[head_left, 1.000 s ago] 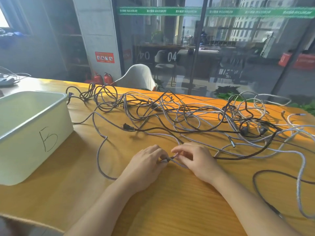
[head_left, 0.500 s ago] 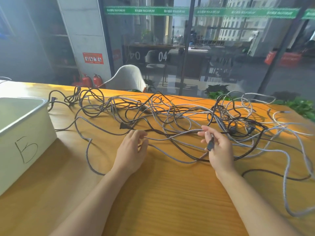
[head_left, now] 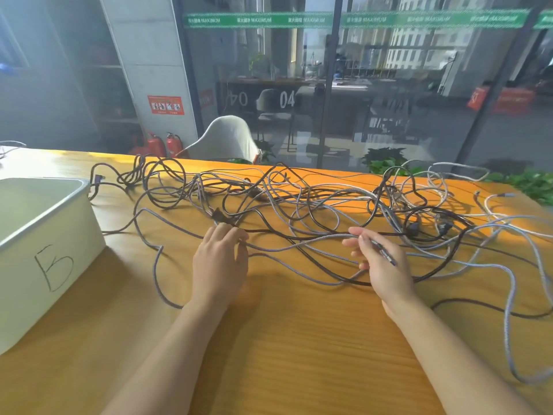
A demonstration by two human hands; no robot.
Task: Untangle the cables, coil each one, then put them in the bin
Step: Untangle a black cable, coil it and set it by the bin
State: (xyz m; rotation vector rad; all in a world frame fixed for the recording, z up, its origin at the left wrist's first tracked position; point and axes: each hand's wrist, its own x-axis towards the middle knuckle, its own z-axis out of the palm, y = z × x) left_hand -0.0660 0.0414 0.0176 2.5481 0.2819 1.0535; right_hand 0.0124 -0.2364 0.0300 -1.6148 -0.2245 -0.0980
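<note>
A big tangle of grey braided and black cables (head_left: 314, 211) sprawls across the far half of the wooden table (head_left: 284, 339). My left hand (head_left: 220, 262) sits at the near edge of the tangle, its fingertips pinching a grey cable (head_left: 299, 245) that runs right to my right hand (head_left: 380, 262). That hand grips the cable's plug end (head_left: 386, 254) between thumb and fingers. A white bin (head_left: 45, 250) marked with a handwritten "B" stands at the left, open and with nothing visible inside.
A white chair (head_left: 227, 139) stands behind the table's far edge, in front of a glass wall. Two red fire extinguishers (head_left: 164, 145) stand on the floor beyond. Green plants (head_left: 532, 184) border the far right. Loose cable loops trail toward the right front edge.
My hands have drawn apart from the near centre, stretching the grey cable between them. The right hand lifted the plug end to the right; the left moved forward to the tangle.
</note>
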